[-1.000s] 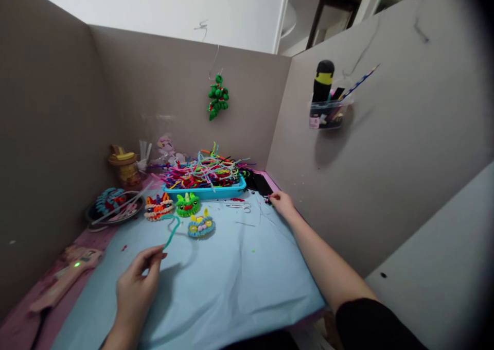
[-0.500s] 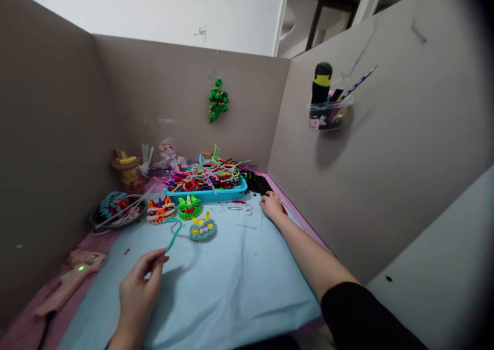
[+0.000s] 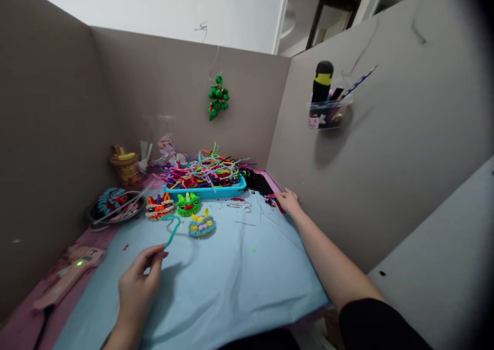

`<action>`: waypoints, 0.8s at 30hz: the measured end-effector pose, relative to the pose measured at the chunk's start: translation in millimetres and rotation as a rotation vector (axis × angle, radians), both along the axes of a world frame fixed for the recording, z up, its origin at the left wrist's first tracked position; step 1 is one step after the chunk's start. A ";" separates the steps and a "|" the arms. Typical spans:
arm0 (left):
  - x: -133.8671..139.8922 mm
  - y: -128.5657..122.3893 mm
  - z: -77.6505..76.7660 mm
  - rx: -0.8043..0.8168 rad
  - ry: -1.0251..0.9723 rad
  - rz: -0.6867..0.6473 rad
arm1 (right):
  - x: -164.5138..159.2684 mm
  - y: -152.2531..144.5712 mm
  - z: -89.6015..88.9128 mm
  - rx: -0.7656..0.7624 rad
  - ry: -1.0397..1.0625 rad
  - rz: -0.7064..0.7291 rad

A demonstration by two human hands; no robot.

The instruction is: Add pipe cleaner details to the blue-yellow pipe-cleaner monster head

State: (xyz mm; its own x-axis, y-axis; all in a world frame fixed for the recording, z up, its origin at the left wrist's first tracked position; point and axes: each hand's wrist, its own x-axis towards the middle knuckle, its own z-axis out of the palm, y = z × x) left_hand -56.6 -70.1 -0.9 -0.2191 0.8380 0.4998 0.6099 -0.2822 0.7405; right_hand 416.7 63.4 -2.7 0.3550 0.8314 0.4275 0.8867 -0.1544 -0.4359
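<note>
Pinching a teal pipe cleaner [image 3: 173,233] between closed fingers of the left hand [image 3: 141,278], above the left half of the sheet-covered counter [image 3: 231,288], with its bent free end showing before the orange figure [image 3: 159,207]. Holding the right hand [image 3: 288,202] at the counter's right edge, near the far right corner, just beside small red and dark bits [image 3: 271,202] and a flat black piece [image 3: 262,184] — impossible to tell whether gripping anything there. Probably in the step of picking out a small part to go with the teal strand. Next, seemingly calling for a firm fingertip pick, then for bringing both hands together — clear of the scissors [image 3: 242,206].
</note>
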 end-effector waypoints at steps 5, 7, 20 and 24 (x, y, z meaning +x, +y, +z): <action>-0.2 -0.2 -2.8 0.006 -0.034 -0.006 | -18.2 -21.5 14.1 -0.008 0.083 0.122; 0.3 0.2 -3.2 0.005 -0.041 -0.004 | -39.8 -41.3 15.5 -0.155 0.194 0.487; -1.1 0.9 -1.3 0.017 -0.013 -0.014 | -61.1 -62.1 21.4 -0.085 0.103 0.459; -1.6 1.9 -4.0 0.054 -0.014 -0.004 | -28.8 -37.4 25.3 0.028 0.165 0.244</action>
